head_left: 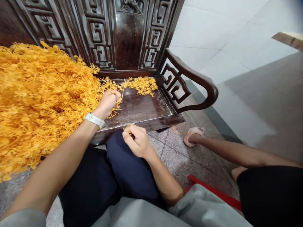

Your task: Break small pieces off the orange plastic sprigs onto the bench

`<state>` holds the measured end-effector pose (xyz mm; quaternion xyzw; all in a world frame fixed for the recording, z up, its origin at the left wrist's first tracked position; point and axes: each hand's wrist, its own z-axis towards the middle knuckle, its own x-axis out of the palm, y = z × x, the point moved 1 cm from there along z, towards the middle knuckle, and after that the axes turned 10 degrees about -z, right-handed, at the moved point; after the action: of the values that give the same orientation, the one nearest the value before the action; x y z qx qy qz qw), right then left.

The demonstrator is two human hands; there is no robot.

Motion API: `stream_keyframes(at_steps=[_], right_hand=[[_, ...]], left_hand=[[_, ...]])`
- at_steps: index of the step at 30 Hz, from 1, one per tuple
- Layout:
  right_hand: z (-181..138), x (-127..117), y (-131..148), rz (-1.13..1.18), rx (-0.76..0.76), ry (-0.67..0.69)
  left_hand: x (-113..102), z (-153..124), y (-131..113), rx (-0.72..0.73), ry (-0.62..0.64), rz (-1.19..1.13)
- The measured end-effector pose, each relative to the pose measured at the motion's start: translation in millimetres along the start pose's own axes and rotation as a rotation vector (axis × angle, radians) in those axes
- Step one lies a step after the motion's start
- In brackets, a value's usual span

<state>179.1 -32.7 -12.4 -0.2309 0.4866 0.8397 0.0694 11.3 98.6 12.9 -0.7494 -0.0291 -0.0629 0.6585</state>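
My left hand (pixel 109 101), with a pale watch (pixel 94 119) on its wrist, is closed over the wooden seat. A thin yellow artificial flower stem (pixel 122 92) rises from its fingers. A large heap of yellow artificial flower sprigs (pixel 49 104) lies just left of this hand. Above my right knee, my right hand (pixel 138 140) is curled shut, thumb against forefinger. A small yellow flower piece (pixel 128 132) shows between its fingers, mostly hidden. On the seat's far right corner rests a smaller bunch of yellow sprigs (pixel 143 85).
The dark carved bench has a seat (pixel 144 108), a fretwork back (pixel 129 47) and a curved armrest (pixel 201 82) on the right. Another person's leg (pixel 227 153) and pink slipper (pixel 189 136) are on the tiled floor (pixel 172 148). A red strip (pixel 217 192) lies near my right side.
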Motion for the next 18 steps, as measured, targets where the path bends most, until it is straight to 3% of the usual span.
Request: stream_keyframes(at_steps=[4, 8, 12, 15, 18], right_hand=[[8.3, -30.5, -11.9, 0.059, 0.182, -0.009], [48.8, -82.8, -59.0, 0.106, 0.204, -0.033], [102.3, -120.3, -109.4, -0.086, 0.266, -0.076], [124.5, -123.8, -119.9, -0.236, 0.216, -0.047], [122.9, -109.2, -108.6, -0.149, 0.151, 0.086]], left_hand=[[-15.5, 7.7, -1.0, -0.048, 0.079, 0.111], [-8.6, -2.4, 12.0, -0.049, 0.181, 0.255], [2.2, -12.5, 23.7, -0.035, 0.231, 0.315], [10.0, -12.2, 31.2, 0.0, 0.247, 0.332], [15.8, -7.6, 37.6, 0.044, 0.252, 0.325]])
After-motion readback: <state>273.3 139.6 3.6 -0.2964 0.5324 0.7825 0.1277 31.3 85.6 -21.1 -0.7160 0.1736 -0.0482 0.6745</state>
